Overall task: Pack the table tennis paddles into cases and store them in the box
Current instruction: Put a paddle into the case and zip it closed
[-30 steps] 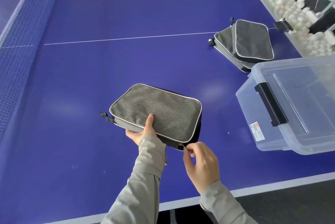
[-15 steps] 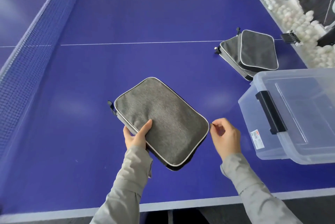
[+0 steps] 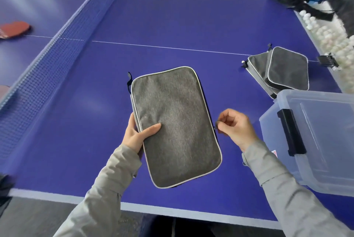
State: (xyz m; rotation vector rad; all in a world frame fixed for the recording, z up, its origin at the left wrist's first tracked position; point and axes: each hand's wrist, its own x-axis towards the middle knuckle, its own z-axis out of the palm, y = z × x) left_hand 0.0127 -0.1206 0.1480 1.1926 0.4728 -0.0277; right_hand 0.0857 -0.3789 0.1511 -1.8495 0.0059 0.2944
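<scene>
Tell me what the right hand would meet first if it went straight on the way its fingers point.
The right hand points toward the person's left. The grey case comes first: its right edge lies just ahead, where the hand seems to pinch a zipper pull.

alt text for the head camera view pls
A left hand holds a gray paddle case over a blue table tennis table while the right hand pinches its zipper pull. Two more cases lie beside a clear lidded box.
</scene>
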